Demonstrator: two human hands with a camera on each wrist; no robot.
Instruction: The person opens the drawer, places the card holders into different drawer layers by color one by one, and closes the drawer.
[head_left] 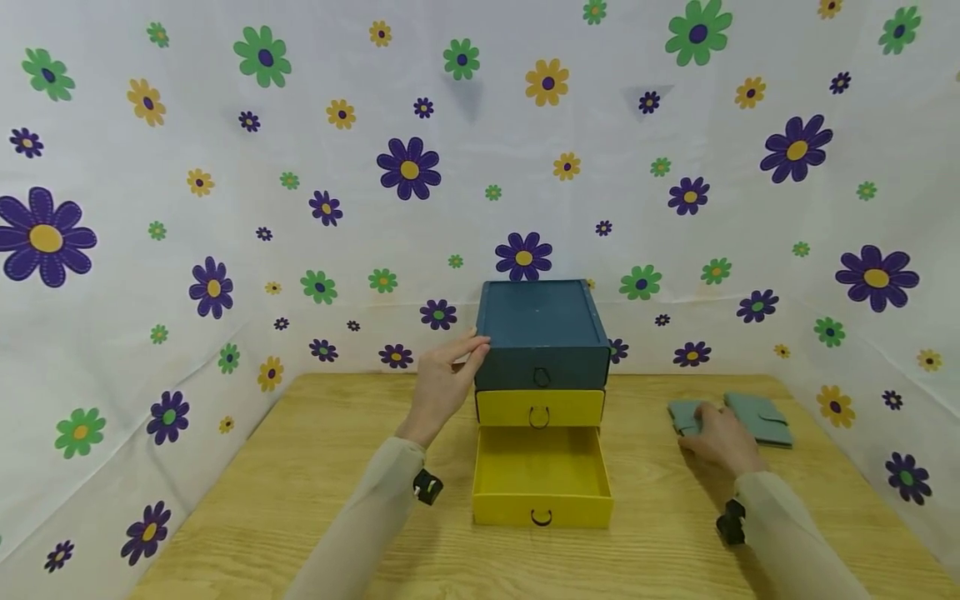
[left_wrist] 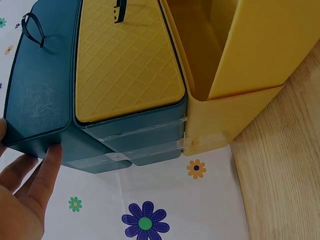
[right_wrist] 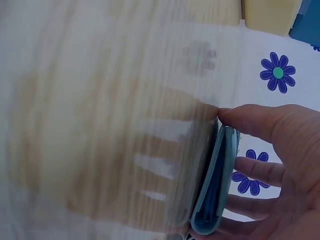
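Observation:
On the table stands a small drawer unit, with a blue top drawer (head_left: 551,367), a yellow middle drawer (head_left: 498,408) and a yellow bottom drawer (head_left: 487,509) pulled out. Nothing shows inside the bottom one. My left hand (head_left: 442,385) touches the upper left front corner of the blue drawer, its fingers (left_wrist: 47,175) fairly straight along the side. Over at the right, my right hand (head_left: 723,437) pinches a small pale green folded wallet (right_wrist: 216,185) between thumb and fingers. A larger pale green wallet (head_left: 759,419) with a strap lies just beyond that hand.
The wooden table (head_left: 330,467) runs back to a white cloth (head_left: 480,217) printed with flowers, which also rises at both sides. Black loop handles (head_left: 541,517) stick out from the drawer fronts. Clear tape (left_wrist: 150,147) runs along the unit's side.

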